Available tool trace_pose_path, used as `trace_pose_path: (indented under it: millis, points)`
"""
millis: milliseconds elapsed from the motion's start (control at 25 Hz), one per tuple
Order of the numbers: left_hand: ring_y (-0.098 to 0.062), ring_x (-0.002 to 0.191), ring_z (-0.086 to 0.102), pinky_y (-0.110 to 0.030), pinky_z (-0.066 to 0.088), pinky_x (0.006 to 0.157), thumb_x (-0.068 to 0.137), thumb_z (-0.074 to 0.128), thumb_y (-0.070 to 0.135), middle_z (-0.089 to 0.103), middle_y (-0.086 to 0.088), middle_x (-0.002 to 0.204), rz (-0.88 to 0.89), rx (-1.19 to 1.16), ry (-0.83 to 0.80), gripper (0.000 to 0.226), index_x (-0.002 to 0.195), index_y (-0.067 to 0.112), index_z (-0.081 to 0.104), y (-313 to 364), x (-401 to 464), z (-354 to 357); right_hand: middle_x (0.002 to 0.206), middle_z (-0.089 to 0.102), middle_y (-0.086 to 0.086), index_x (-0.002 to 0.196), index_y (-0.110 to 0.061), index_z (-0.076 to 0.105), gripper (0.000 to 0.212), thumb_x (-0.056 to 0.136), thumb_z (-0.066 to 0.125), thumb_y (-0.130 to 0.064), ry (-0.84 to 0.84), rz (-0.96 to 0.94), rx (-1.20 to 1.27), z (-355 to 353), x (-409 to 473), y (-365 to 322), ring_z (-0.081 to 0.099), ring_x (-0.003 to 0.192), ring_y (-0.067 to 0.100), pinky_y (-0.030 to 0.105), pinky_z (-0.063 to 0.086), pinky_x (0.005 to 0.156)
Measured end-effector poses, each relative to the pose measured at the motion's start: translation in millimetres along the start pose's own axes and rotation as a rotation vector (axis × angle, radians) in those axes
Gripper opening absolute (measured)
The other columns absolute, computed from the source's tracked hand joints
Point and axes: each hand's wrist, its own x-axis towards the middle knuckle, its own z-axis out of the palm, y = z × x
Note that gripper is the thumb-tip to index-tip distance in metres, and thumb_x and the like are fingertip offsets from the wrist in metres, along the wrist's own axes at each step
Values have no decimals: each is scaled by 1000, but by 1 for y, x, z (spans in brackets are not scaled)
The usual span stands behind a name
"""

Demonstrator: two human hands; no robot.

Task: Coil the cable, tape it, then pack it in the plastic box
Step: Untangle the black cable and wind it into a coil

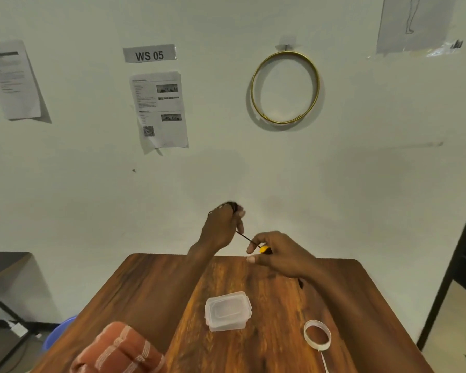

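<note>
A thin black cable stretches between my two hands above the far edge of the wooden table. My left hand is raised and closed around dark loops of the cable, which show at its top. Lower and to the right, my right hand pinches the cable's end with a yellow plug. A clear plastic box with its lid on sits at the table's middle. A thin roll of white tape lies to its right, with a loose tail trailing toward me.
A white wall rises just behind the table, with papers, a "WS 05" label and a brass hoop. An orange striped sleeve covers the near left corner. A blue bin stands on the floor at left, a dark frame at right.
</note>
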Motion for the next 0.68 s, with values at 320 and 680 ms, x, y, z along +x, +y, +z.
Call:
trace_pose_path:
  millis: [320,680]
  points:
    - [-4,30,27,-21,42,49,96,55,39,42,3,44,-246,-1274,-642,46,97,-6,65,7,-52,21,66,58,-4,96,-15,73,13,89,70,-26,210,-23,354,-46,31,3,39,45,7,23,30,44]
    - [-7,25,41,-21,53,55,91,60,29,44,4,36,-386,-1687,-462,29,71,8,59,-5,-48,21,80,65,4,91,-10,69,27,86,69,-36,-69,257,926,26,12,17,26,40,3,16,20,36]
